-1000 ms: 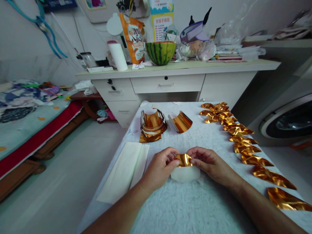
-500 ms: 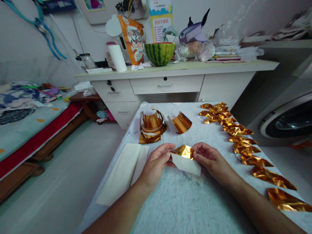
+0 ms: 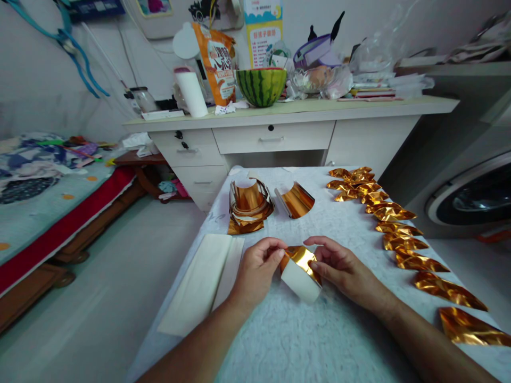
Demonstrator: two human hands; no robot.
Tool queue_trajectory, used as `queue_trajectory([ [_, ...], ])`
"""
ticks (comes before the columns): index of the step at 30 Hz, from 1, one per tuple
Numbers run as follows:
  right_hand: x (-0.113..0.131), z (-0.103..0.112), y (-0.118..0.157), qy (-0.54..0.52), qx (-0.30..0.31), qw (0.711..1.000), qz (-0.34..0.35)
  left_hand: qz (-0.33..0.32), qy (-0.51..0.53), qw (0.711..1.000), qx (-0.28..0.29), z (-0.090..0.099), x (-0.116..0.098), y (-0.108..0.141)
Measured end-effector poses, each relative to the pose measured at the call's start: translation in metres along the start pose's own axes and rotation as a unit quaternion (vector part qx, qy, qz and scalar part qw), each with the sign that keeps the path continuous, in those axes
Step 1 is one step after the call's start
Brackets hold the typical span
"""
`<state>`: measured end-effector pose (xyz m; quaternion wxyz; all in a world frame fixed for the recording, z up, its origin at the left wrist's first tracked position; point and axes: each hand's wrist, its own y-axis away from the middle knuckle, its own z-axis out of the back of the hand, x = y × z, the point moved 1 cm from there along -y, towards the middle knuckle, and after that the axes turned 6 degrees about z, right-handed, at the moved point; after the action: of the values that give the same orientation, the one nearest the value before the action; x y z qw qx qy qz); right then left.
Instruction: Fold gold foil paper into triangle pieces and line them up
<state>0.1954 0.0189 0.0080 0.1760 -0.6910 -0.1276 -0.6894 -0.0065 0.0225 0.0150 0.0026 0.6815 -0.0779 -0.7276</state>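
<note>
Between my hands is a gold foil sheet (image 3: 300, 257) laid with a white paper piece (image 3: 300, 282), curved into a loose roll above the table. My left hand (image 3: 259, 268) pinches its left end between thumb and fingers. At the right end, my right hand (image 3: 339, 266) grips the foil with thumb and fingers. Beyond my hands lie a pile of curled gold foil sheets (image 3: 248, 205) and one separate curled foil sheet (image 3: 297, 200). A stack of white paper strips (image 3: 199, 282) rests left of my left hand. Folded gold foil pieces (image 3: 419, 261) line the table's right side.
The cloth-covered table (image 3: 279, 340) stands before a white desk (image 3: 271, 138). On the desk are a half watermelon (image 3: 261, 88), an orange pouch (image 3: 217, 66) and plastic bags. A bed (image 3: 59, 223) is at left, a washing machine (image 3: 475, 181) at right.
The foil and paper have gone from a flatter fold to a rounder curl, tilting down to the right. My right fingers have shifted along the foil, the index finger lifting away.
</note>
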Motion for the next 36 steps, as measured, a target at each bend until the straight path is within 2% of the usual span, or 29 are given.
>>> queue_trajectory([
  [3, 0.002, -0.002, 0.002, 0.022, 0.035, 0.999, 0.001, -0.020, -0.063, 0.998, -0.011, 0.002, 0.003, -0.001],
  [6, 0.003, -0.004, 0.002, 0.051, 0.057, 0.997, 0.001, -0.067, -0.148, 0.987, -0.013, 0.003, 0.003, -0.002],
  [9, 0.003, -0.005, 0.002, 0.098, 0.050, 0.994, 0.003, -0.112, -0.211, 0.971, -0.012, 0.004, 0.002, -0.003],
  [12, 0.003, -0.006, 0.002, 0.169, 0.034, 0.985, 0.012, -0.130, -0.234, 0.963, -0.006, 0.003, 0.001, -0.005],
  [24, 0.009, -0.009, 0.001, 0.434, 0.025, 0.900, 0.024, -0.153, -0.315, 0.936, 0.020, -0.004, 0.004, -0.008],
  [31, 0.006, -0.015, 0.000, 0.494, 0.042, 0.867, 0.047, -0.167, -0.429, 0.887, 0.021, -0.007, 0.006, -0.008],
  [36, 0.003, -0.016, -0.001, 0.474, 0.052, 0.876, 0.070, -0.174, -0.447, 0.877, 0.021, -0.009, 0.005, -0.005],
])
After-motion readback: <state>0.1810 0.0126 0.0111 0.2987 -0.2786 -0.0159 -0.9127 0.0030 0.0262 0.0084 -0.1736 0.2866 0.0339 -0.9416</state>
